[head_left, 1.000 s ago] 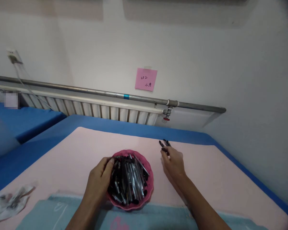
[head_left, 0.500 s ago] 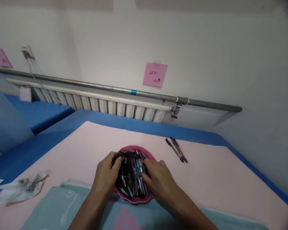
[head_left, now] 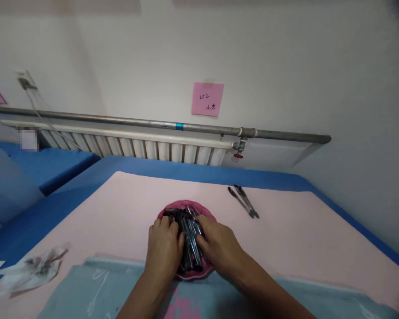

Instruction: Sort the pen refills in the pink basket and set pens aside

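Note:
A pink bowl (head_left: 173,210) full of black and clear pens (head_left: 186,221) sits on the pink cloth in front of me. My left hand (head_left: 164,246) lies on top of the pens at the bowl's left side, fingers curled down into the heap. Over the right side, my right hand (head_left: 219,243) presses its fingertips among the pens. Whether either hand has a pen pinched is hidden by the fingers. Two or three black pens (head_left: 243,201) lie loose on the cloth to the upper right of the bowl.
The pink cloth (head_left: 302,239) covers a blue-edged table (head_left: 173,170). A grey-blue towel (head_left: 96,288) lies at the near edge under my arms. A crumpled paper (head_left: 33,268) rests at the left. A radiator (head_left: 136,148) and pipe run along the wall, under a pink note (head_left: 207,99).
My right hand left the loose pens at the upper right and came onto the bowl. My left hand slid from the bowl's left rim onto the pens.

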`<action>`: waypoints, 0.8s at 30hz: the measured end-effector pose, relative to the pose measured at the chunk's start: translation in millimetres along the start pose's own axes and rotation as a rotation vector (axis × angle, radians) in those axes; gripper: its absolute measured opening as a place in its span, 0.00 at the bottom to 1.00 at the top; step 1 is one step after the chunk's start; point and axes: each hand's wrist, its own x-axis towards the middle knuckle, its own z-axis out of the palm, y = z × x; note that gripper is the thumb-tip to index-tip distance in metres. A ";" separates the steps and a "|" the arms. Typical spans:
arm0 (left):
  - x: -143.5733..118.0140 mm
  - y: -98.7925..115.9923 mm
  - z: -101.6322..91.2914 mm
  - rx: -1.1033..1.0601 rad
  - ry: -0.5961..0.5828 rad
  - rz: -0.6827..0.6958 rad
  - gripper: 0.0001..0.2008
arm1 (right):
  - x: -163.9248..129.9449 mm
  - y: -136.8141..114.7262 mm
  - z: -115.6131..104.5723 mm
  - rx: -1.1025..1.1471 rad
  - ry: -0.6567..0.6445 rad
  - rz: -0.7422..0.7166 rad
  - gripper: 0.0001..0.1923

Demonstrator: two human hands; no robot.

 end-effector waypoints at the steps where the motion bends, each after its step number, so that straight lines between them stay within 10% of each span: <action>1: 0.0 2.2 0.3 0.028 -0.002 -0.008 0.12 | 0.1 0.2 0.2 0.002 0.002 -0.002 0.12; 18: 7.7 0.5 -0.6 -0.046 -0.078 -0.098 0.11 | -0.7 2.9 2.2 -0.005 0.031 -0.035 0.11; 24: 8.1 -11.3 -7.4 -0.699 0.101 -0.212 0.07 | -0.9 2.5 -3.1 0.153 0.082 -0.013 0.13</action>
